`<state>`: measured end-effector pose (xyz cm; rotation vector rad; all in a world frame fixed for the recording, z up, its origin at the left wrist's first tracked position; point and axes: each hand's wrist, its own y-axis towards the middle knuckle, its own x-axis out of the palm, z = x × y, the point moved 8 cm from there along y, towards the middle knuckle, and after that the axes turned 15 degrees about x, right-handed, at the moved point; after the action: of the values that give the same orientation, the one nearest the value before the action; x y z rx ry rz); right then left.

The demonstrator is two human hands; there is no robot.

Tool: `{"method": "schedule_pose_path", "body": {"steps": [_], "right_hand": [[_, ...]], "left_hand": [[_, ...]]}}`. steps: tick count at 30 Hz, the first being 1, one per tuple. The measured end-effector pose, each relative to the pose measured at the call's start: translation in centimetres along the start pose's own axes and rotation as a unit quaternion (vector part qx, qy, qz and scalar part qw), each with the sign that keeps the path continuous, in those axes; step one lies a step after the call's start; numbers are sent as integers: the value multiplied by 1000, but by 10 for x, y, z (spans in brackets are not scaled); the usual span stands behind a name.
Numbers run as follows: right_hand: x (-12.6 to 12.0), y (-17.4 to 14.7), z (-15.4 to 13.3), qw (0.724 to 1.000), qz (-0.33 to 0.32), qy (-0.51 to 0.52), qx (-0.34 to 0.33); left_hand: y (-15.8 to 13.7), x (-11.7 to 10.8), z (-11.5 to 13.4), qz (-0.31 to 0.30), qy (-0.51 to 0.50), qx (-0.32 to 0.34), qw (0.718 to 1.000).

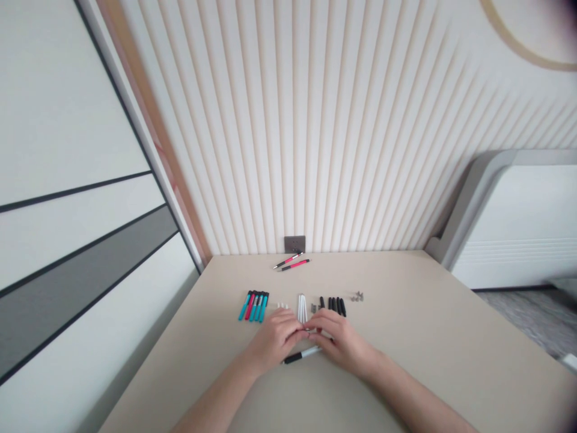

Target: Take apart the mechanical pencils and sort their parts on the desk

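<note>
My left hand [280,335] and my right hand [338,338] meet over the middle of the table, fingertips pinched together. Whatever small piece lies between them is hidden by the fingers. Just below the fingers lies a black grip [293,358] with a white tube [311,351] extending from it, its right end near my right hand. Beyond the fingertips stand out several slim white refills [302,307], side by side. Small white pieces [282,305] sit behind my left hand, and small grey pieces [314,308] behind my right.
Several teal pen barrels [258,308] with black ends, one red barrel [250,307] among them, lie at the left. Black grips [337,306] and small metal tips [357,296] are at the right. Two red-and-black pens [295,264] lie near the wall socket [294,243].
</note>
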<state>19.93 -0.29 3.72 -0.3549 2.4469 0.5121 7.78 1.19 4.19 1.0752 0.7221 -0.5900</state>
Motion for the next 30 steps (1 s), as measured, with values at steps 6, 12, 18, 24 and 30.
{"method": "schedule_pose_path", "body": {"steps": [6, 12, 18, 24, 30], "right_hand": [[-1, -2, 2, 999, 28, -18, -25], [-4, -3, 5, 995, 53, -67, -43], [-19, 0, 10, 998, 50, -27, -1], [-57, 2, 31, 994, 85, 0, 63], [-97, -29, 106, 971, 141, -17, 191]], "left_hand": [[1, 3, -2, 23, -87, -60, 994], [3, 0, 2, 9, -71, -56, 996], [2, 4, 2, -22, -36, -48, 998], [-3, 5, 2, -90, 57, 2, 994], [-7, 9, 7, -142, 83, 28, 986]]}}
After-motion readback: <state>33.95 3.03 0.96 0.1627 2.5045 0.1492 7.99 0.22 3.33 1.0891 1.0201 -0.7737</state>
